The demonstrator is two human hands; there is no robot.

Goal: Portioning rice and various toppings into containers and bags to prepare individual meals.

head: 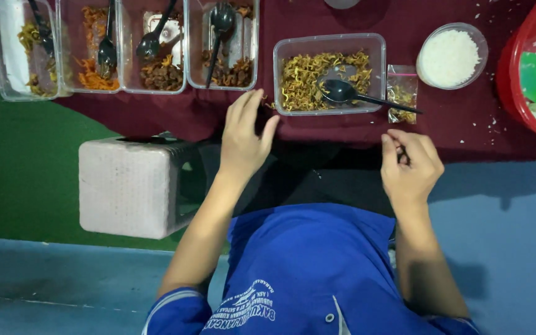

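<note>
Maroon cloth covers the table edge, where the left hand (pixel 243 139) rests with fingers spread, empty, just short of the clear rectangular plastic tub of yellow noodles (pixel 329 73) with its black spoon (pixel 348 93) — the right hand (pixel 409 164) pinches something small and indistinct below a little clear filled bag (pixel 402 94), handy for packing.

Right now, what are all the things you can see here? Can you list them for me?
noodle tub: 1, clear with yellow noodles, middle of the table
black spoon: 1, black, lying in the noodle tub
side-dish tubs: 4, clear with orange and brown food and a dark spoon in each, top left row
small bag: 1, clear with brownish bits, right of the noodle tub
rice bowl: 1, clear with white rice, top right
red basin: 1, red with a green scoop, far right
tablecloth: 1, dark red, over the table
stool: 1, white, on the floor at left
left hand: 1, open, near the noodle tub
right hand: 1, fingers curled, table edge
</note>
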